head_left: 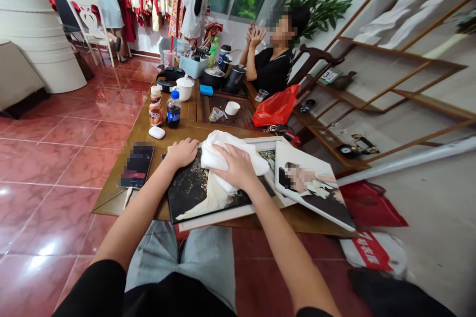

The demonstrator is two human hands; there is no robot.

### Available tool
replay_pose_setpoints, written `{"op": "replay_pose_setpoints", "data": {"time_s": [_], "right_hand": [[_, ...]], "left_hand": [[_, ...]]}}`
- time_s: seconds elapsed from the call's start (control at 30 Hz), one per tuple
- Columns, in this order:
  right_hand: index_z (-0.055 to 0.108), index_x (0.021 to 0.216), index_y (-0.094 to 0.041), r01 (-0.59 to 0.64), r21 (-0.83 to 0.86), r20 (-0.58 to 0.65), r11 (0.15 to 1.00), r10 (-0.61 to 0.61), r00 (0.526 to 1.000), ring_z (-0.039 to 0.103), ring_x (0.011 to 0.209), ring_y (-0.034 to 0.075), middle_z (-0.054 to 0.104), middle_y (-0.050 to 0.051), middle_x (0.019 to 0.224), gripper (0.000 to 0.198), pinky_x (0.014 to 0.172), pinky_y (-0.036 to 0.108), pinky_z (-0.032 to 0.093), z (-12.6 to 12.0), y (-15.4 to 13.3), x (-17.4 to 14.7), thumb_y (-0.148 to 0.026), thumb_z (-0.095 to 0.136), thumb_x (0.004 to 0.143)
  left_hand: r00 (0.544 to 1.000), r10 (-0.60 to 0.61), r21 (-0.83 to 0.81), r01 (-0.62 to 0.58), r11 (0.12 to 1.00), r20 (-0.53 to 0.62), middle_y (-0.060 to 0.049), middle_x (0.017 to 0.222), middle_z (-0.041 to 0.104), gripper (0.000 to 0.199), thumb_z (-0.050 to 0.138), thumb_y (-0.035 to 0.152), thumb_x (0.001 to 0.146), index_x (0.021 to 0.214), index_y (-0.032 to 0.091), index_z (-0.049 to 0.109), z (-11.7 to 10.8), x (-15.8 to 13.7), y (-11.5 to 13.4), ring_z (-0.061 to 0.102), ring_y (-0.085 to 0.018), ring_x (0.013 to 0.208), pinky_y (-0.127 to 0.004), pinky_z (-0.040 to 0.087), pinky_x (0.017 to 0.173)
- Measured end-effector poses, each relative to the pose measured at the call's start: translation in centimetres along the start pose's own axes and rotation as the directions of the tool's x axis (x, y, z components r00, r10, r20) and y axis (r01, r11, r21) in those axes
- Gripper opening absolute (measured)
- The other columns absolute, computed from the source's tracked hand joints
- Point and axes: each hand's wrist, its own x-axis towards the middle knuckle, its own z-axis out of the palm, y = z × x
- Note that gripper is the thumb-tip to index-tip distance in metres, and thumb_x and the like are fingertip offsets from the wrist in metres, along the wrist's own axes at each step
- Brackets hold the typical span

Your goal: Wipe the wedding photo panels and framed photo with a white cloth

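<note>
A bunched white cloth (211,156) lies on a dark photo panel (186,185) that shows a pale gown. My right hand (238,166) presses on the cloth, its fingers curved over it. At the panel's upper left edge, my left hand (184,152) rests with its fingers stretched out and nothing in them. Beneath the dark panel, part of a white-edged frame (211,218) shows. Just to the right, a portrait panel (323,178) lies tilted over other framed pictures.
A phone (137,166) lies left, near a white earbud case (156,132), a coffee bottle (155,106) and a cola bottle (173,110). Beyond are a lidded white cup (185,88) and a red plastic bag (277,106). A person (271,67) sits across; wooden shelves (405,89) stand right.
</note>
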Motion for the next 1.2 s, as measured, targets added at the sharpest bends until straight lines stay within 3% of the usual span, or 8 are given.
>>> {"op": "replay_pose_setpoints", "data": {"time_s": [0.13,0.3,0.73,0.87,1.07,1.2], "right_hand": [[0.051,0.148,-0.032,-0.080,-0.019,-0.045,0.997,0.079,0.996,0.051,0.130,0.034,0.057,0.012,0.141,0.067,0.109,0.051,0.035,-0.1,1.8,0.3,-0.061,0.061,0.089],[0.050,0.148,-0.031,-0.051,-0.043,-0.028,0.998,0.050,0.998,0.050,0.133,0.035,0.055,0.012,0.144,0.067,0.109,0.052,0.036,-0.1,2.5,-1.1,-0.062,0.061,0.089],[0.049,0.148,-0.029,-0.056,-0.103,-0.067,0.993,0.049,0.997,0.048,0.133,0.037,0.052,0.015,0.142,0.065,0.104,0.052,0.039,-1.8,2.3,-11.5,-0.046,0.062,0.086],[0.052,0.146,-0.030,-0.044,-0.117,-0.107,0.992,0.032,0.994,0.049,0.130,0.037,0.053,0.014,0.141,0.066,0.104,0.052,0.038,-1.7,1.6,-11.8,-0.045,0.064,0.083],[0.054,0.145,-0.026,0.106,-0.100,-0.063,0.989,-0.113,0.992,0.048,0.131,0.037,0.050,0.017,0.141,0.069,0.107,0.053,0.034,-1.5,-0.8,-11.1,-0.046,0.068,0.080],[0.051,0.147,-0.028,0.084,-0.083,-0.012,0.993,-0.085,0.996,0.046,0.132,0.037,0.051,0.016,0.142,0.067,0.107,0.052,0.034,-1.4,-1.4,-9.7,-0.047,0.065,0.084]], "left_hand": [[1.000,-0.017,-0.007,0.017,1.000,-0.003,-0.010,0.135,0.062,0.042,0.027,0.032,0.107,0.139,0.024,0.053,0.0,0.0,0.1,0.059,-0.029,0.126,-0.051,0.044,0.106],[1.000,-0.024,-0.009,0.024,1.000,-0.010,-0.011,0.132,0.063,0.043,0.026,0.033,0.107,0.139,0.024,0.054,0.1,0.0,0.0,0.060,-0.030,0.124,-0.052,0.045,0.106],[1.000,-0.005,-0.001,0.005,1.000,-0.020,-0.010,0.129,0.064,0.042,0.027,0.035,0.107,0.138,0.024,0.054,0.2,0.1,-0.3,0.061,-0.028,0.122,-0.048,0.046,0.104],[1.000,-0.002,-0.004,0.002,1.000,-0.019,-0.011,0.129,0.064,0.042,0.027,0.034,0.107,0.137,0.023,0.055,0.2,0.1,-0.2,0.061,-0.028,0.123,-0.049,0.046,0.104],[1.000,-0.007,-0.026,0.006,1.000,-0.021,-0.011,0.129,0.064,0.043,0.028,0.034,0.106,0.138,0.024,0.055,0.3,0.1,-0.3,0.060,-0.029,0.123,-0.050,0.046,0.104],[1.000,-0.002,-0.022,0.002,1.000,-0.022,-0.011,0.130,0.064,0.043,0.028,0.034,0.106,0.138,0.024,0.055,0.4,0.1,-0.3,0.060,-0.029,0.123,-0.049,0.046,0.104]]}}
